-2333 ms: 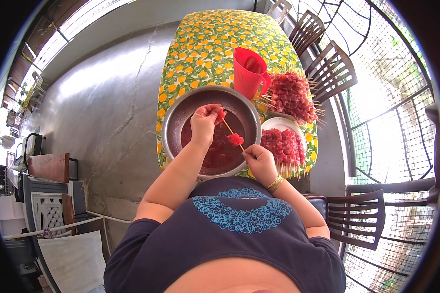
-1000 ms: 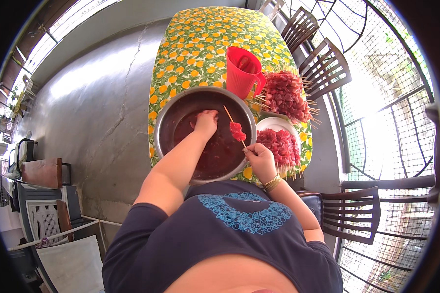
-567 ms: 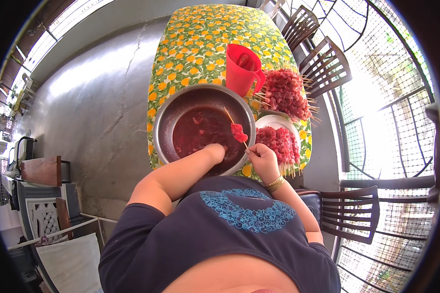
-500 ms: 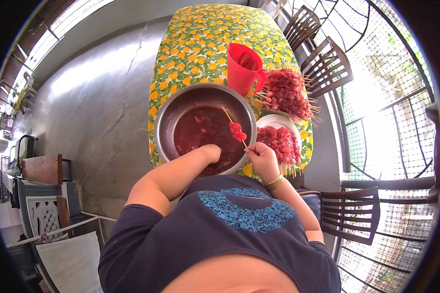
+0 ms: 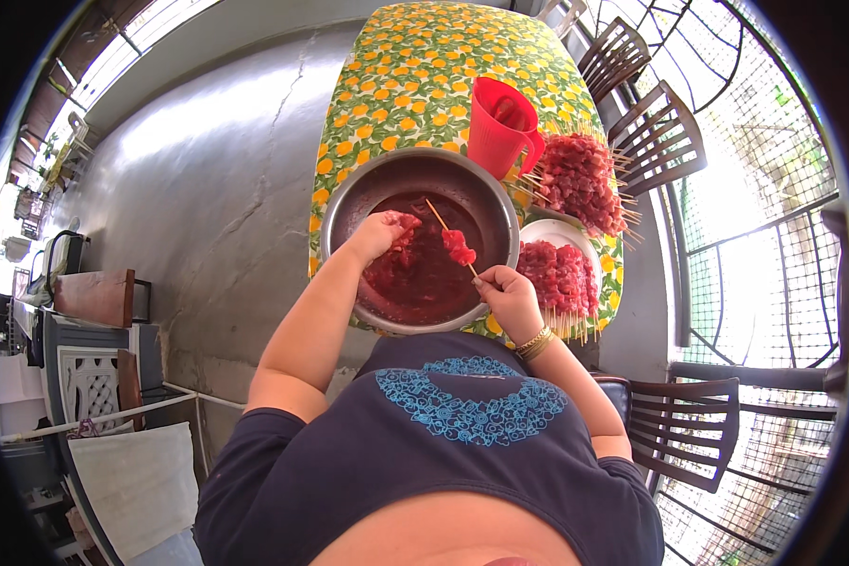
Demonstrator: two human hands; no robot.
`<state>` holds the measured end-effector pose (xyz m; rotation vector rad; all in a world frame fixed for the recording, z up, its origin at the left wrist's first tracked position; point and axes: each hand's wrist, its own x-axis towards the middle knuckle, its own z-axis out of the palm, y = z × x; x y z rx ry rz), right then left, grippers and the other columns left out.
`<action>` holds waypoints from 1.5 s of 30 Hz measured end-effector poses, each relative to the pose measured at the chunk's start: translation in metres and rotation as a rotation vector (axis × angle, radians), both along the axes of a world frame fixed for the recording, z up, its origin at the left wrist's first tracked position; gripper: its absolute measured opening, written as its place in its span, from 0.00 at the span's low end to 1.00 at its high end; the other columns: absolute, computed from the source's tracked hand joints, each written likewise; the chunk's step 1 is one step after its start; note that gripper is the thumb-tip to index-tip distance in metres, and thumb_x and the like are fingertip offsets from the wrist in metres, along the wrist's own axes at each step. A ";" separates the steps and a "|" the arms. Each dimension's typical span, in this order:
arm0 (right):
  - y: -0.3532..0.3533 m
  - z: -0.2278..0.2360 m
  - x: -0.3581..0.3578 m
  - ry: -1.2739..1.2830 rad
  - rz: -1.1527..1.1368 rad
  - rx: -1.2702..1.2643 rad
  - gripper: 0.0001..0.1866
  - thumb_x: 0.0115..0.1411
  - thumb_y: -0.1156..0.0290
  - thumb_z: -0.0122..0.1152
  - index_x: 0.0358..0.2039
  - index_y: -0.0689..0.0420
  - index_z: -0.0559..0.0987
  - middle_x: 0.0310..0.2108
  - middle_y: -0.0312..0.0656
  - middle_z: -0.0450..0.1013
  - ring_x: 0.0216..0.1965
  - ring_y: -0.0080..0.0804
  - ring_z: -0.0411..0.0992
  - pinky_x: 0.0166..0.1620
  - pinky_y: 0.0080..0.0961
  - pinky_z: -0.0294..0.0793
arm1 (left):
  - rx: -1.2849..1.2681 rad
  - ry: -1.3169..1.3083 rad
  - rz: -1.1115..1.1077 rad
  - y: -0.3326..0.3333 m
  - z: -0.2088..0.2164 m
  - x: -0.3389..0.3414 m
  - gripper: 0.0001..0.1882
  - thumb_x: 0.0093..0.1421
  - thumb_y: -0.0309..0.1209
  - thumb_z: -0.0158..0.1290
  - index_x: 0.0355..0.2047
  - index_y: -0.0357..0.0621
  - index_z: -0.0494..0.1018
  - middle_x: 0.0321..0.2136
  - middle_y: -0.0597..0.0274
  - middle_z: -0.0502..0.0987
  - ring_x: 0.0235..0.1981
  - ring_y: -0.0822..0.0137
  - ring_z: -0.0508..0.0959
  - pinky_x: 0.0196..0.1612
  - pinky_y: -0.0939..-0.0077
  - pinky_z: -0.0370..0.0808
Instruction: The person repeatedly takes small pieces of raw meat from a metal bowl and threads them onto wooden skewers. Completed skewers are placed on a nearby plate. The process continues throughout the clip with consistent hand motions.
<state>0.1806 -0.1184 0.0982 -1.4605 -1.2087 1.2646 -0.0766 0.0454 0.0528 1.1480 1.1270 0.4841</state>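
A wide metal bowl (image 5: 349, 203) in front of me holds dark red liquid with raw meat in it. Over its left part, my left hand (image 5: 379, 235) is closed on red meat pieces (image 5: 406, 232). My right hand (image 5: 507, 296) pinches the lower end of a wooden skewer (image 5: 437, 214) at the bowl's right rim. Threaded partway along that skewer are a few raw meat pieces (image 5: 458, 247); its bare tip points up and to the left over the bowl.
Right of the bowl, a white plate (image 5: 575, 231) bears meat skewers (image 5: 558, 275). Behind it is a bigger pile of skewers (image 5: 580, 184). A red pitcher (image 5: 500, 132) stands beyond the bowl on the fruit-patterned tablecloth (image 5: 424, 85). Wooden chairs (image 5: 653, 132) line the right side.
My left hand has come up out of the bowl's liquid with meat in its fingers. My right hand still holds the skewer in about the same place. The whole view has shifted slightly.
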 end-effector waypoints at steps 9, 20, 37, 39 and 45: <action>-0.005 -0.004 -0.005 -0.011 -0.033 0.029 0.06 0.62 0.73 0.64 0.32 0.62 0.80 0.22 0.30 0.72 0.25 0.14 0.66 0.28 0.18 0.66 | -0.220 -0.307 0.263 0.001 0.027 -0.007 0.17 0.71 0.43 0.48 0.49 0.44 0.75 0.43 0.54 0.81 0.41 0.59 0.83 0.43 0.63 0.79; -0.011 0.021 -0.005 -0.270 0.014 0.211 0.06 0.59 0.73 0.65 0.32 0.63 0.80 0.25 0.46 0.75 0.25 0.34 0.73 0.33 0.28 0.72 | -0.126 -0.402 0.273 0.001 0.037 0.013 0.08 0.68 0.30 0.53 0.46 0.44 0.76 0.42 0.58 0.82 0.44 0.66 0.82 0.47 0.70 0.77; -0.002 0.027 -0.006 -0.285 -0.003 0.243 0.05 0.58 0.74 0.65 0.32 0.63 0.80 0.25 0.48 0.75 0.26 0.37 0.75 0.33 0.30 0.73 | -0.011 -0.432 0.253 -0.007 0.061 0.030 0.13 0.68 0.41 0.54 0.38 0.44 0.76 0.36 0.62 0.82 0.38 0.72 0.81 0.42 0.76 0.79; -0.002 0.027 -0.006 -0.274 -0.006 0.243 0.05 0.58 0.75 0.65 0.31 0.63 0.80 0.24 0.48 0.75 0.25 0.36 0.74 0.32 0.30 0.73 | 0.001 -0.453 0.270 -0.008 0.061 0.032 0.13 0.68 0.41 0.54 0.38 0.44 0.76 0.35 0.63 0.82 0.37 0.72 0.81 0.41 0.76 0.79; -0.001 0.027 -0.006 -0.260 -0.007 0.259 0.05 0.58 0.75 0.65 0.31 0.63 0.80 0.23 0.47 0.74 0.24 0.33 0.73 0.31 0.29 0.72 | 0.038 -0.431 0.286 -0.010 0.064 0.038 0.09 0.70 0.36 0.52 0.37 0.44 0.75 0.34 0.62 0.82 0.38 0.70 0.82 0.41 0.76 0.78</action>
